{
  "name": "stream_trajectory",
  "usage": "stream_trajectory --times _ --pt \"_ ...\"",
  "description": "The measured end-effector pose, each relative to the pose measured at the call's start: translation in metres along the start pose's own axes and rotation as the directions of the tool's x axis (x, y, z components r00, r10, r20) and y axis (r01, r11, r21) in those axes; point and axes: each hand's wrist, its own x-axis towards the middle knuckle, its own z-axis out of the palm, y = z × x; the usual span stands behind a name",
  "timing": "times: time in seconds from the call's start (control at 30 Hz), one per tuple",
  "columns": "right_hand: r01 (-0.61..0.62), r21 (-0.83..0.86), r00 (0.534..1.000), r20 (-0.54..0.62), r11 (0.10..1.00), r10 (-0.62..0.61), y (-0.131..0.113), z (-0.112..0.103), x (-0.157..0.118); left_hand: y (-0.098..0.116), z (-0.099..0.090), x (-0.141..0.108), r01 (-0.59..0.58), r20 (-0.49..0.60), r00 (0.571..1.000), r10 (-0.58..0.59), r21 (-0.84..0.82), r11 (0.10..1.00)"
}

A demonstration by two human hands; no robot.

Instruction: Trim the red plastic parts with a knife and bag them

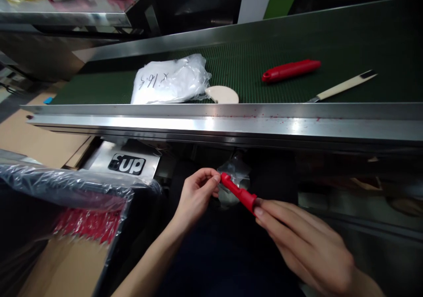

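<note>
Between my two hands, over my lap, is a slim red plastic part (238, 191) with a collar near its right end. My left hand (198, 191) pinches its upper left tip between thumb and fingers. The fingers of my right hand (307, 239) are closed on the lower right end, partly hiding it. Another red plastic part (291, 70) lies on the green conveyor belt (238, 68) ahead of me. To its right rests a knife (346, 85) with a cream handle, its blade mostly hidden by the rail.
A metal rail (231, 123) runs across in front. On the belt lie a white plastic bag (170, 80) and a round cream piece (224, 94). At lower left stands a plastic-lined bin (114, 239) holding several red parts (89, 224). A phone (127, 164) lies beyond it.
</note>
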Motion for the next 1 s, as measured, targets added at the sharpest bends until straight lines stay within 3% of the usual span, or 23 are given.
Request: stream_trajectory --times 0.07,0.13,0.23,0.3,0.37,0.43,0.53,0.63,0.77,0.93,1.0 --pt "0.029 0.032 0.992 0.124 0.999 -0.032 0.007 0.0 -0.003 -0.002 -0.001 -0.001 -0.036 0.01 0.999 0.035 0.013 0.999" --pt "0.042 0.006 0.989 0.144 0.999 -0.043 0.009 0.004 -0.003 -0.006 0.002 -0.005 -0.082 0.01 0.997 0.082 0.037 0.996" --pt "-0.028 -0.058 0.998 -0.057 0.998 0.024 0.002 0.016 0.002 -0.014 0.013 -0.017 -0.14 -0.035 0.989 0.142 0.04 0.989" --pt "-0.128 -0.048 0.967 -0.227 0.991 0.114 -0.007 0.026 0.005 -0.018 0.021 -0.027 -0.159 -0.073 0.984 0.161 0.028 0.987" --pt "-0.178 -0.01 0.939 -0.301 0.984 0.167 -0.013 0.034 0.006 -0.02 0.025 -0.035 -0.175 -0.092 0.98 0.177 0.032 0.984" --pt "-0.138 0.035 0.958 -0.248 0.99 0.143 -0.011 0.037 0.002 -0.019 0.024 -0.039 -0.198 -0.093 0.975 0.203 0.055 0.979" --pt "0.0 0.109 1.0 -0.007 0.994 0.001 0.004 0.033 -0.005 -0.016 0.013 -0.041 -0.234 -0.09 0.965 0.244 0.112 0.966" --pt "0.145 0.049 0.969 0.196 0.988 -0.152 0.017 0.027 -0.004 -0.013 0.003 -0.045 -0.256 -0.091 0.957 0.274 0.171 0.951" --pt "0.18 -0.042 0.968 0.185 0.983 -0.169 0.014 0.035 0.005 -0.011 0.004 -0.061 -0.327 -0.013 0.943 0.334 0.166 0.93" --pt "0.169 0.167 0.97 0.145 0.971 -0.194 0.012 0.059 0.008 -0.005 -0.012 -0.074 -0.614 0.171 0.788 0.592 0.3 0.73" --pt "0.143 0.203 0.98 0.107 0.969 -0.167 0.014 0.067 0.01 -0.007 -0.028 -0.076 -0.626 0.19 0.773 0.605 0.379 0.682"
